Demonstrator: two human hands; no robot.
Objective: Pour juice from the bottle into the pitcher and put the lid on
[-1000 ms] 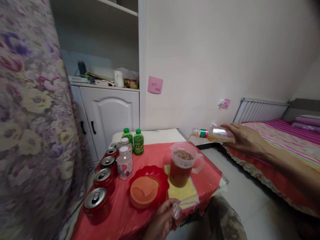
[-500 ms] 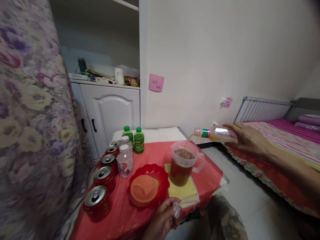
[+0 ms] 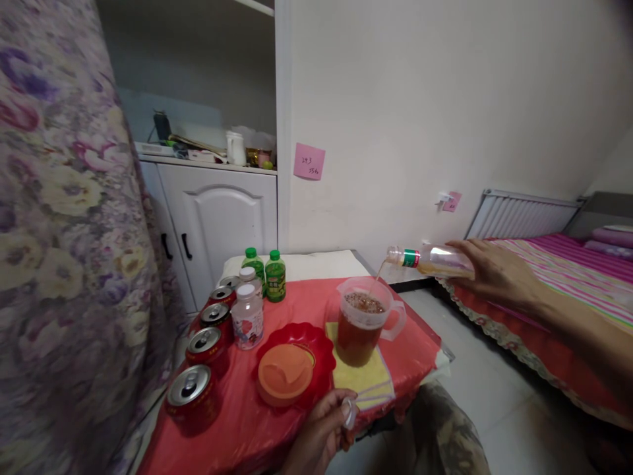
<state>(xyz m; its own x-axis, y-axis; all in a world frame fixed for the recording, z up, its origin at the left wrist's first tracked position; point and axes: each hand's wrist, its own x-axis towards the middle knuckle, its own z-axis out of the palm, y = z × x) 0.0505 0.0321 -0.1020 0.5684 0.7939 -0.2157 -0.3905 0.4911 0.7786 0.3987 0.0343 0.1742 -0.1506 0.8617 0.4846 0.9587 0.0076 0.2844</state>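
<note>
My right hand [image 3: 487,269] is wrapped round a clear plastic bottle [image 3: 440,260] with a green and red label band. The bottle is tipped almost level, its mouth to the left, and a thin amber stream runs from it into a clear plastic pitcher [image 3: 360,333]. Brown, foamy liquid fills much of the pitcher, which stands upright on a yellow cloth [image 3: 363,381]. Near the table's front edge, my left hand [image 3: 329,422] pinches a small white bottle cap [image 3: 350,413]. Beside it is a red scalloped plate [image 3: 324,356] with an orange round lid [image 3: 285,375] in it.
Several red drink cans [image 3: 192,399] line the left of the red-covered table [image 3: 306,303]. Two white-capped bottles [image 3: 248,318] and two green bottles [image 3: 275,277] stand behind. A floral curtain [image 3: 74,231] hangs left; a bed [image 3: 544,264] stands right.
The tilted bottle and my right hand have shifted slightly right, and the stream looks thinner. My left hand stays in place with the cap.
</note>
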